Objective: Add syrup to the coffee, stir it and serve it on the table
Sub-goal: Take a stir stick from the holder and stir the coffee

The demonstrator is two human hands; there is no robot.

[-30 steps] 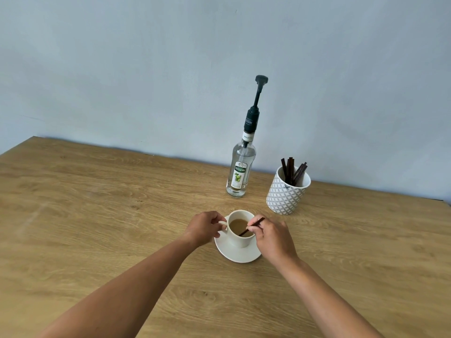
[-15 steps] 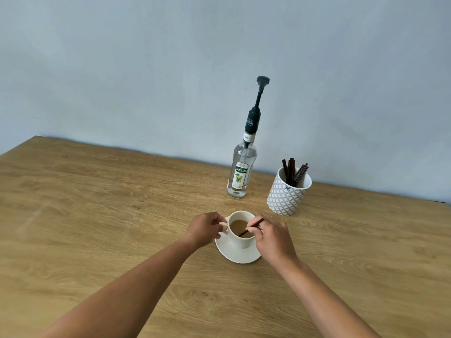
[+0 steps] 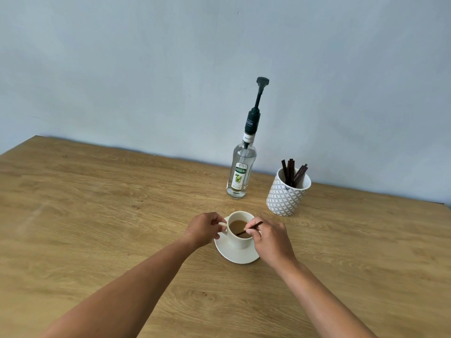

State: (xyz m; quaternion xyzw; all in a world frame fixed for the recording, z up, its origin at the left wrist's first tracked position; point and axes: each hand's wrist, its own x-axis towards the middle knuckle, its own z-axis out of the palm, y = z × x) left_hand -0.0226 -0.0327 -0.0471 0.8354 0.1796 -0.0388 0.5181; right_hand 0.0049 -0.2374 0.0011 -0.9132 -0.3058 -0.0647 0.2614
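A white cup [image 3: 238, 241] of light brown coffee [image 3: 238, 225] stands on a white saucer [image 3: 238, 257] in the middle of the wooden table [image 3: 97, 215]. My left hand [image 3: 203, 229] pinches the cup's handle on its left side. My right hand [image 3: 271, 241] holds a dark stir stick [image 3: 255, 225] whose lower end dips into the coffee. Behind the cup stands a clear syrup bottle [image 3: 241, 172] with a tall dark pump [image 3: 258, 103].
A white patterned holder [image 3: 286, 198] with several dark stir sticks [image 3: 291, 172] stands right of the bottle, near the pale blue wall. The table's far edge runs along the wall.
Both hands stay at the cup. The stick's tip has shifted slightly inside the coffee; the view has drifted a little.
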